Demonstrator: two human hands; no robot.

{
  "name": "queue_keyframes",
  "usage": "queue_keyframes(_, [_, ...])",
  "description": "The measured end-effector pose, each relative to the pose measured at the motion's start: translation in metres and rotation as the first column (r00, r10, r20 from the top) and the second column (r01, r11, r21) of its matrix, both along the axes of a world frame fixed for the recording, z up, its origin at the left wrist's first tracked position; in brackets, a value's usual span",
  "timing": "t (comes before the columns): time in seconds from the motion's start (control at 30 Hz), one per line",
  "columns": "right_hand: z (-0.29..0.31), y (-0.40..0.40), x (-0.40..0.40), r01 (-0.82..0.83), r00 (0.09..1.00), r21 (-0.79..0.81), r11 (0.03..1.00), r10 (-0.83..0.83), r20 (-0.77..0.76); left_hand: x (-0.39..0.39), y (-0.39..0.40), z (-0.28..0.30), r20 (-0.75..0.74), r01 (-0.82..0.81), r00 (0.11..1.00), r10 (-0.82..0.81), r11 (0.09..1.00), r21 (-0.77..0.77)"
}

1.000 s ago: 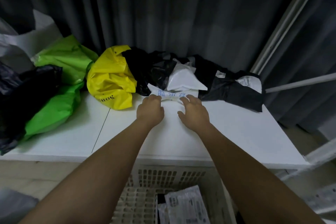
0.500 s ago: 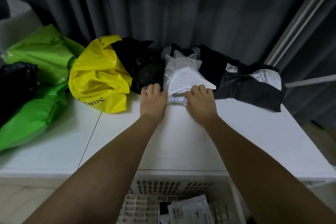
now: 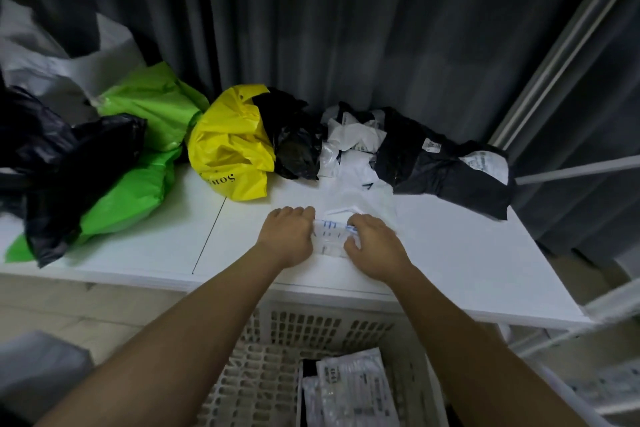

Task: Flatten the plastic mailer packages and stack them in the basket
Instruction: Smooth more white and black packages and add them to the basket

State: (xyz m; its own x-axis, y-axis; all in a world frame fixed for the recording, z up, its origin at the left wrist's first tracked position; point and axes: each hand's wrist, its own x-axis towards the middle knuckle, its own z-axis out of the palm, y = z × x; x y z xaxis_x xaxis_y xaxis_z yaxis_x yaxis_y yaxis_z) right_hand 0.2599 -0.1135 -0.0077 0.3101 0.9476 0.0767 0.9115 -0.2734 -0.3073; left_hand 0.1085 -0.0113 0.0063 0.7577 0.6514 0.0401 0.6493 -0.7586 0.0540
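- Dark grey curtains hang behind a white table, which has a thin seam running down its left part.
- Along the table's back edge lies a heap of crumpled mailers. On the left are green bags under a black bag. In the middle sits a yellow bag with printed letters, then another black one. On the right are dark mailers with white labels.
- Below the table's front edge stands a white perforated basket, with flattened labelled packages already in it.
- The white mailer with blue print lies on the table in front of the heap, its near end between the hands.
- The left hand has its fingers curled onto the mailer's left edge. The right hand has its fingers bent over the right edge. Both seem to grip it, though the fingertips are hidden.
- Risk: the slick film may trap air and spring back, or dragging it may pull neighbouring bags off the heap.
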Motion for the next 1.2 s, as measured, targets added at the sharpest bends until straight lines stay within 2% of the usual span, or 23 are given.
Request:
queue_keyframes(0.1, [-0.001,-0.009,-0.016,-0.027,1.0,-0.05,0.998,0.027,0.0,-0.015,-0.015,-0.002,-0.017,-0.008,1.0,0.007,0.997,-0.07])
queue_keyframes(0.23, [-0.009,-0.014,-0.028,-0.049,0.999,-0.03,0.998,0.049,-0.005,-0.024,-0.022,-0.011,0.026,0.011,1.0,-0.008,0.994,-0.106])
queue_keyframes(0.5, [-0.038,-0.027,-0.034,0.02,1.0,0.002,1.0,-0.02,-0.013,-0.03,-0.034,-0.032,0.06,0.053,0.997,-0.055,0.998,0.028])
queue_keyframes(0.63, [-0.043,-0.031,-0.038,0.024,0.998,0.011,1.0,-0.023,-0.051,-0.035,-0.036,-0.04,0.06,0.076,0.995,-0.078,0.996,0.039])
queue_keyframes(0.83, [-0.054,-0.035,-0.04,0.046,0.997,-0.016,0.999,-0.047,-0.065,-0.036,-0.034,-0.051,0.057,0.097,0.994,-0.096,0.995,-0.006])
queue_keyframes(0.97, [-0.061,-0.035,-0.038,0.03,0.999,-0.07,0.997,-0.032,-0.021,-0.04,-0.03,-0.061,-0.01,0.097,0.995,-0.097,0.994,-0.049])
queue_keyframes(1.2, [-0.055,-0.03,-0.039,0.037,0.998,-0.102,0.994,-0.042,-0.047,-0.039,-0.028,-0.058,0.016,0.075,0.997,-0.074,0.991,-0.112])
